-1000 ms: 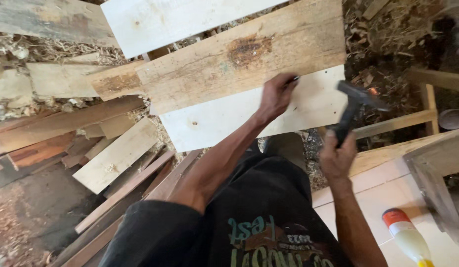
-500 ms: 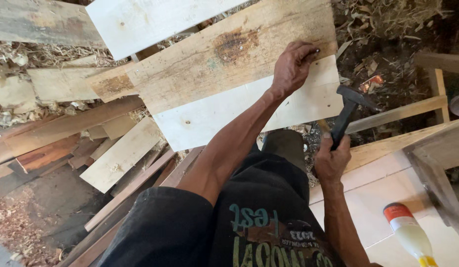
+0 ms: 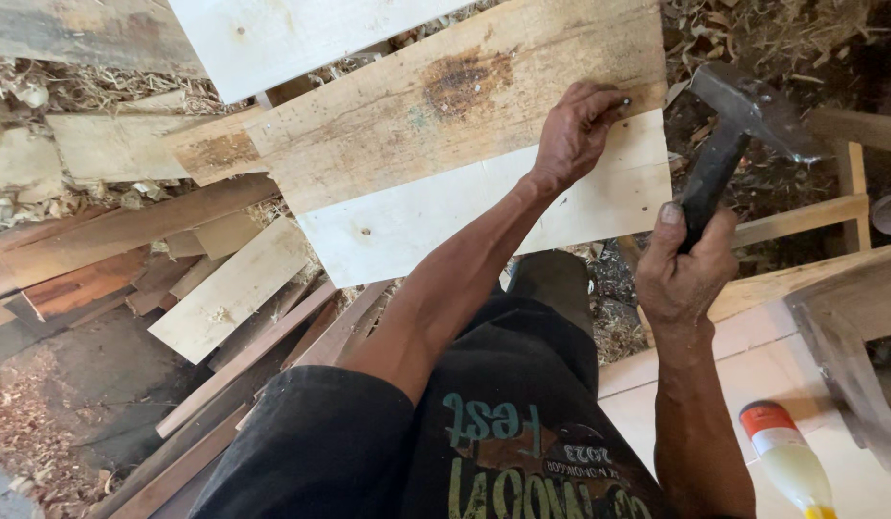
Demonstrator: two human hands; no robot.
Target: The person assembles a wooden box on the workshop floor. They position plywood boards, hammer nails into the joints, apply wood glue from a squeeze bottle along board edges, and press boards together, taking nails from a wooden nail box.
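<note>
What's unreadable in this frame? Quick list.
Head view only:
- Nail, if any: hidden under left hand fingertips on the plank.
- Hammer handle: lower end hidden in right hand.
- Glue bottle: cut off by bottom edge.
- Legs: hidden by the shirt.

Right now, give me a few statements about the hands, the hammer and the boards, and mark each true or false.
1. The right hand holds a hammer by its handle. True.
2. The left hand rests flat on the pale board. False: its fingertips pinch at a spot on the brown board.
3. The brown board overlaps the pale board. True.
4. The hammer head touches the wood. False: it is raised beside the boards.
5. A bottle with a red cap is at lower right. True.
</note>
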